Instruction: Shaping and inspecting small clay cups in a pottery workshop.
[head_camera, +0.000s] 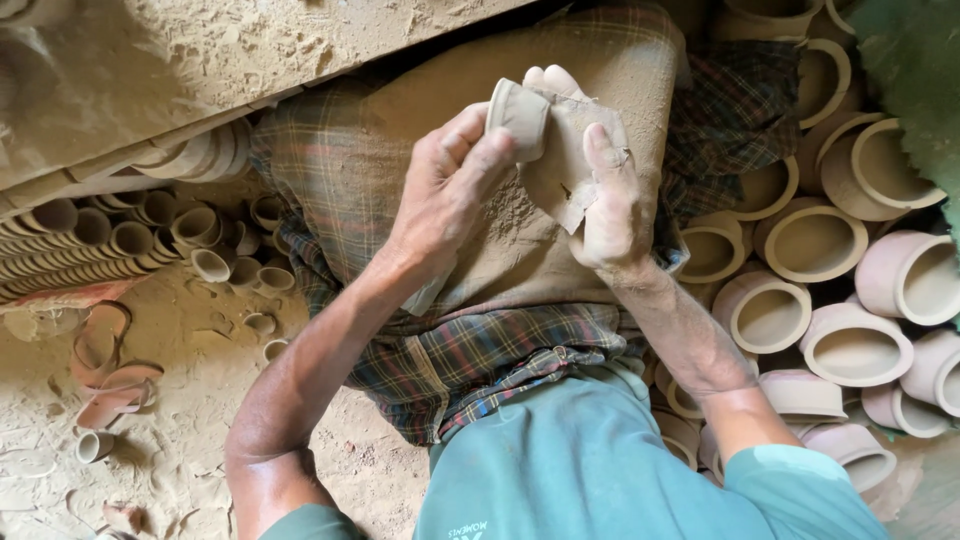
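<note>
My left hand (445, 190) grips a small unfired clay cup (518, 118) by its side, thumb and fingers wrapped around it. My right hand (612, 205) holds a dusty scrap of sandpaper-like sheet (560, 170) pressed against the cup's body. Both hands are over my lap, which is covered by a clay-smeared plaid cloth (470, 350). The cup's open end points up and to the left.
Several larger pale clay pots (812, 242) are stacked at the right. Rows of small clay cups (130, 238) lie at the left beside a dusty slab (150, 70). Sandals (105, 370) and stray cups (95, 445) rest on the sandy floor.
</note>
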